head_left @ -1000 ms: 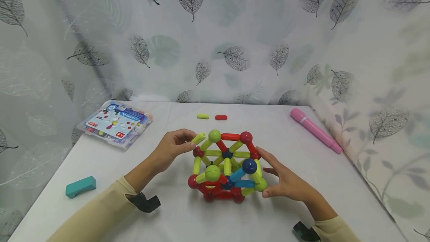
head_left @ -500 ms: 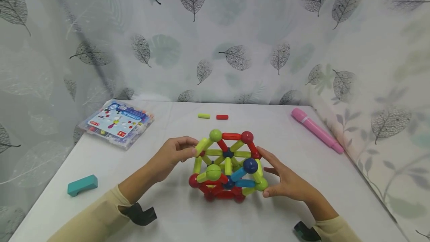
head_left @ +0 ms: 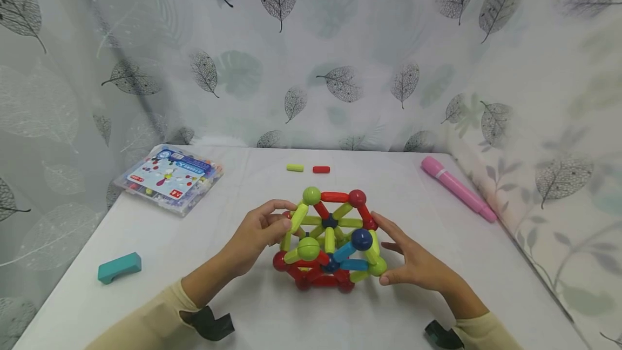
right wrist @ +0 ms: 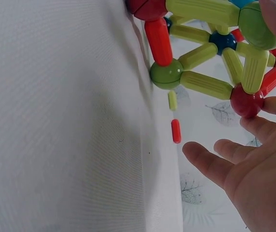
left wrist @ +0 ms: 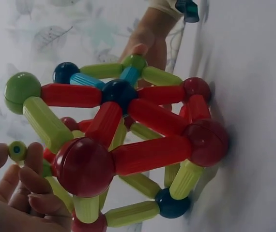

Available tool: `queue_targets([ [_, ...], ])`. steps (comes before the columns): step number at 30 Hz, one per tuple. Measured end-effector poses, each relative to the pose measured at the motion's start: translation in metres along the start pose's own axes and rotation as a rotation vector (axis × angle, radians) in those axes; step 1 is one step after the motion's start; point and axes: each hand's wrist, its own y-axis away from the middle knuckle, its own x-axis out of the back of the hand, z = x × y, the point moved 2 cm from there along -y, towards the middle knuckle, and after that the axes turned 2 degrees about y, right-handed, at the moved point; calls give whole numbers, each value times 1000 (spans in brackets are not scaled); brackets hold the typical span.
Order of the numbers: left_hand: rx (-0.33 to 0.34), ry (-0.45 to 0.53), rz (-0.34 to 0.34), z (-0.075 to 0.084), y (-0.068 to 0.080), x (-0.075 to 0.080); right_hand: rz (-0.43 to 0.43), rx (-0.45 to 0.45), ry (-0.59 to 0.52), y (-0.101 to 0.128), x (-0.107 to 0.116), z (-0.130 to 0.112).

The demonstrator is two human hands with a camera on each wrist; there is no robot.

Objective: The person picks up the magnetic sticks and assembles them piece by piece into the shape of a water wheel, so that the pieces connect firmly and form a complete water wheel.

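A framework of magnetic sticks and balls (head_left: 334, 197) in yellow-green, red and blue stands mid-table. At its left side my left hand (head_left: 257, 234) pinches a yellow-green magnetic stick (head_left: 298, 218) between thumb and fingers. In the left wrist view that stick (left wrist: 17, 151) shows end-on, near a large red ball (left wrist: 84, 167). Whether its far end touches the framework's green ball (head_left: 311, 195) I cannot tell. My right hand (head_left: 418, 266) rests against the right side, fingers spread. Its fingertips touch a red ball (right wrist: 247, 100), and the thumb lies at a green ball (right wrist: 259, 26).
Behind the framework lie a loose yellow-green stick (head_left: 294, 168) and a red stick (head_left: 321, 169). A clear plastic case (head_left: 170, 177) of parts sits at the back left, a teal block (head_left: 119, 268) at the left, and a pink marker-like tube (head_left: 457, 189) at the right.
My left hand has brought the pinched stick rightward against or close to the framework's upper left, turning it steeper. The right hand and the framework have stayed in place.
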Motion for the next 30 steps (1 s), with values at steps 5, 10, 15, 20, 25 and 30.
queue_targets([
  [5, -21, 50, 1, -2, 1, -2, 0, 0, 5, 0, 1, 0],
  [10, -1, 74, -7, -3, 1, -4, 0, -5, 4, 0, 1, 0],
  [15, 70, 147, -53, -4, -1, -5, 1, -7, 10, 0, 0, 2],
  [20, 90, 204, -87, -3, -2, -6, 4, -20, 8, 0, -1, 3],
  [25, 81, 199, -88, 0, -1, -7, 7, -15, 10, 0, -1, 1],
  [30, 81, 201, -76, 1, 0, -9, 7, -6, 19, 0, 0, 2],
])
